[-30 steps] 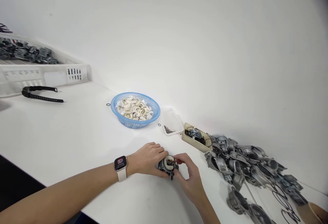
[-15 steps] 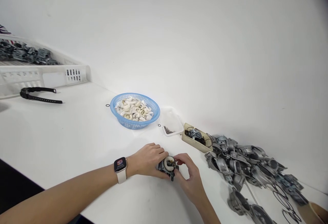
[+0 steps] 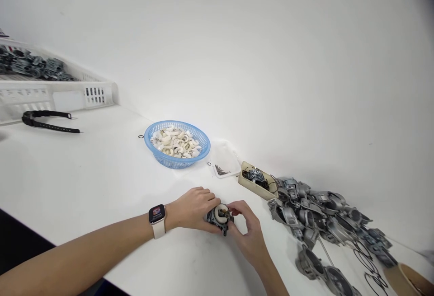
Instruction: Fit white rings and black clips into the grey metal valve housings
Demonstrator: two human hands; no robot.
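Note:
My left hand (image 3: pixel 195 210), with a watch (image 3: pixel 157 214) on its wrist, is wrapped round a grey metal carburetor body (image 3: pixel 210 217) just above the table. A white C-shaped float (image 3: pixel 219 214) sits in the carburetor's upturned open side, with small brass-coloured parts beside it. At the carburetor's right edge, my right hand (image 3: pixel 249 235) has thumb and index finger closed in a pinch. Whatever is between those fingertips is hidden or too small to make out.
Ahead stands a blue basket (image 3: pixel 176 163) of white floats. Beside it are a white tray (image 3: pixel 233 169) of thin pins and a cream box (image 3: pixel 256 190) of parts. Metal housings (image 3: pixel 315 214) lie in a pile at right. A white crate (image 3: pixel 68 97) and black strap (image 3: pixel 50 119) are at left.
The view has shifted slightly. Both hands stay on the carburetor, the right fingertips still at its right edge. Nothing was let go or picked up.

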